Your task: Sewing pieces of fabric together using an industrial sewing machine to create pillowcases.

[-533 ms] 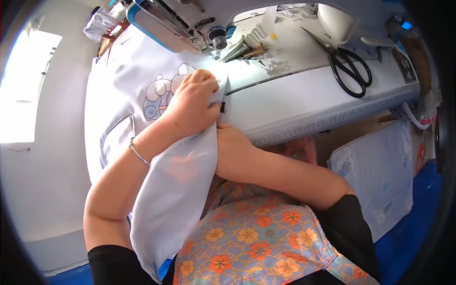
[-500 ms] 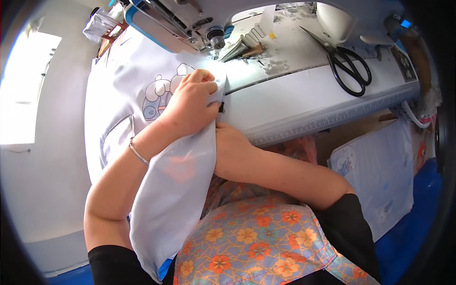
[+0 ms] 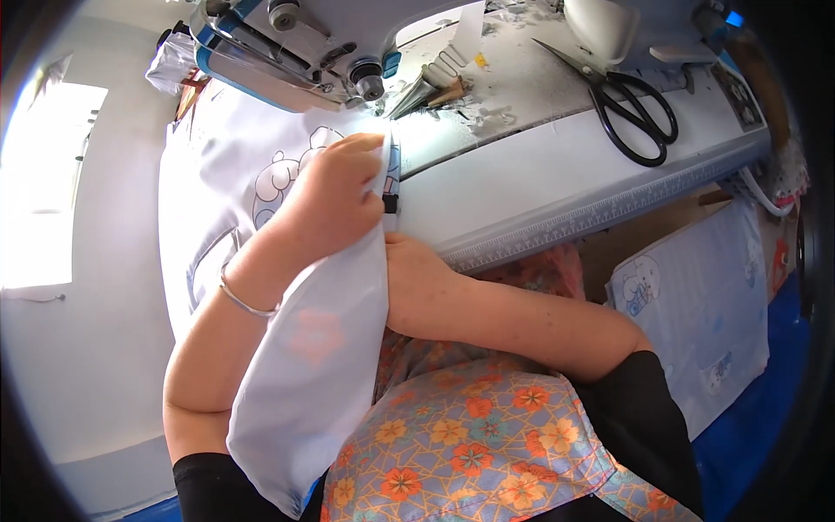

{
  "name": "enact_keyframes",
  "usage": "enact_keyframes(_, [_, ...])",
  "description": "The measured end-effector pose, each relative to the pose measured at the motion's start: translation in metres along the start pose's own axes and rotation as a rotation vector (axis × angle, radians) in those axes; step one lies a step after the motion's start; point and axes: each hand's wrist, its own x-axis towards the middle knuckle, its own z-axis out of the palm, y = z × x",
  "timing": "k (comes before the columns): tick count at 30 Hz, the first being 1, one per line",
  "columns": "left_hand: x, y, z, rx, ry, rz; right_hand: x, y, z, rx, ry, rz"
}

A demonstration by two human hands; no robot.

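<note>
Pale, thin fabric (image 3: 326, 348) with a cartoon print hangs over the table's front edge and down across my lap. My left hand (image 3: 335, 191) lies on top of it below the sewing machine's head (image 3: 330, 65), fingers curled closed on the fabric's right edge. Lower on that same edge is my right hand (image 3: 426, 287), its thumb at the border and its other fingers hidden behind the cloth; it grips there. A narrow strip of blue print shows beside my left fingertips, above a small black piece (image 3: 390, 204) at the table edge. The needle area is hard to make out in the glare.
Black-handled scissors (image 3: 633, 117) lie on the white machine table (image 3: 513, 178), right of the machine head. A ruler strip (image 3: 557, 226) runs along the table's front. Small tools (image 3: 430, 91) sit behind the needle area. More folded printed fabric (image 3: 687, 322) hangs at the right.
My left hand has rolled slightly at the fabric edge, and a strip of blue print now shows beside it. The whole view has shifted a little. Both hands keep hold of the cloth.
</note>
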Motion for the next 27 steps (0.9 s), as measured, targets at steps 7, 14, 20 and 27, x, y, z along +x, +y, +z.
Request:
enact_keyframes(7, [-0.002, 0.016, 0.025, 0.794, -0.061, 0.239, -0.021, 0.007, -0.027, 0.024, -0.120, -0.006])
enact_keyframes(14, [-0.004, 0.007, 0.027, 0.781, -0.003, 0.280, -0.013, 0.003, -0.038, 0.018, -0.223, 0.014])
enact_keyframes(20, [0.009, -0.005, 0.021, 0.866, 0.024, 0.361, -0.005, 0.017, -0.049, 0.023, -0.267, 0.031])
enact_keyframes(27, [0.010, -0.014, 0.012, 0.406, 0.175, 0.304, 0.005, 0.018, -0.082, 0.129, -0.139, 0.172])
